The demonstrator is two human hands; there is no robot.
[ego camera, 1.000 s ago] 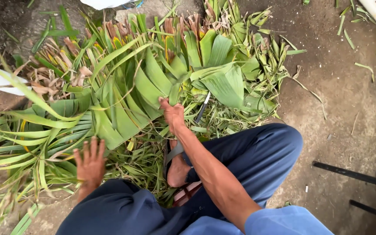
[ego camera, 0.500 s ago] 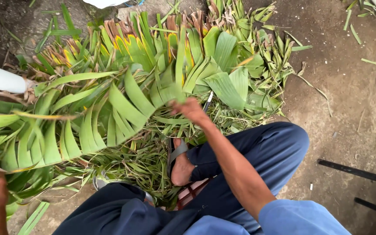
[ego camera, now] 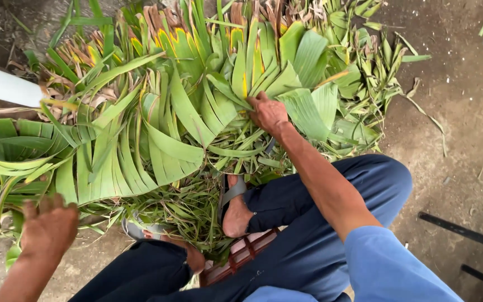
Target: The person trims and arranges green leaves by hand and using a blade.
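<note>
**Hands at a heap of split green leaves**

Bare, packed brown earth (ego camera: 454, 112) runs across the whole view, with scattered leaf scraps near its upper right edge and two dark straight bars (ego camera: 459, 234) lying at the lower right. On that ground we sit low, our legs in dark blue trousers (ego camera: 331, 223) and our feet in grey-strapped sandals (ego camera: 231, 193), over a reddish-brown slatted stool (ego camera: 241, 254).

Before us spreads a broad pile of long green leaves, split into ribbon-like strips, some tipped yellow and brown (ego camera: 197, 100); it covers the ground from the left edge to past the middle. A white cylindrical tube (ego camera: 4, 85) pokes in at the left edge, over the leaves.

Our right hand (ego camera: 268, 113) reaches out to the middle of the pile, fingers curled down onto a cluster of leaf strips; we cannot tell whether they actually clamp it. Our left hand (ego camera: 48, 226) hovers at the pile's lower left edge, blurred, fingers spread and apart, holding nothing, just beside the nearest strips. The two hands are well apart.
</note>
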